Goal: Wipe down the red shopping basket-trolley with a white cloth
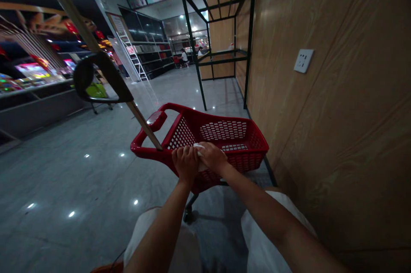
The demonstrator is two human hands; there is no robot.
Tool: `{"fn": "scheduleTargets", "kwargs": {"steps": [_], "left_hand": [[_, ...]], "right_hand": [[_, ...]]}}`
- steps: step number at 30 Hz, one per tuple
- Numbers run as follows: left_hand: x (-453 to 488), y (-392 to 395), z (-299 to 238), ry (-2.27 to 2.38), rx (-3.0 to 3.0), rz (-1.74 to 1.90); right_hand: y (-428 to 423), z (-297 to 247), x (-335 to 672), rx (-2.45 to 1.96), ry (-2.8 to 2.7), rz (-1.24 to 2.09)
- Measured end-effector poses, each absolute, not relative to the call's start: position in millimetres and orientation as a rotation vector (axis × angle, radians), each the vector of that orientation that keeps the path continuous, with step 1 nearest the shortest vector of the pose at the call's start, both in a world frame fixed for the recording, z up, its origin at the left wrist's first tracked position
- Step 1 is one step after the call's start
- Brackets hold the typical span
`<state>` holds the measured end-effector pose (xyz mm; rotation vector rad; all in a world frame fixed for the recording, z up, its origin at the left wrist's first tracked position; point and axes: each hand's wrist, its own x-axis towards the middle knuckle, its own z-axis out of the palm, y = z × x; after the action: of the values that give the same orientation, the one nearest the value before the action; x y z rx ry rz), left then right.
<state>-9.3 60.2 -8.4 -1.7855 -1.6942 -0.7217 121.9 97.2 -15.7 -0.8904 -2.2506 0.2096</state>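
Note:
A red plastic shopping cart [224, 119] with a lattice basket stands before me, its push handle toward the left. My left hand [186, 162] is closed over the basket's near rim, fingers curled across the top. Right beside it, my right hand [212, 156] presses a white cloth or tissue [199, 146] against the same rim. Part of the white piece hangs down the basket's outer side, and its rest is hidden under the fingers. A wooden pole [144, 125] with a black loop grip [102, 78] slants across the view, its lower end by the cart's handle.
A wood-panelled wall [321, 136] with a socket [303, 60] rises at the right. Beyond the cart stands a dark metal frame [248, 42]. Farther back are a white ladder [136, 61], dark shelves [156, 57] and a seated person [184, 57]. A lit counter [38, 93] runs along the left.

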Motion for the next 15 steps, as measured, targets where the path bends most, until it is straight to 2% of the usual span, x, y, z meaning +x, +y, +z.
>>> {"fn": "scheduleTargets", "kwargs": {"steps": [5,15], "left_hand": [[-16,63,-12,-1.669,-1.811,-0.741],[-32,79,-20,-1.628,-1.824,-0.776]], "right_hand": [[103,-20,152,-0.952,-2.324,0.186],[116,-62,304,-1.23,-2.256,0.053]]}}
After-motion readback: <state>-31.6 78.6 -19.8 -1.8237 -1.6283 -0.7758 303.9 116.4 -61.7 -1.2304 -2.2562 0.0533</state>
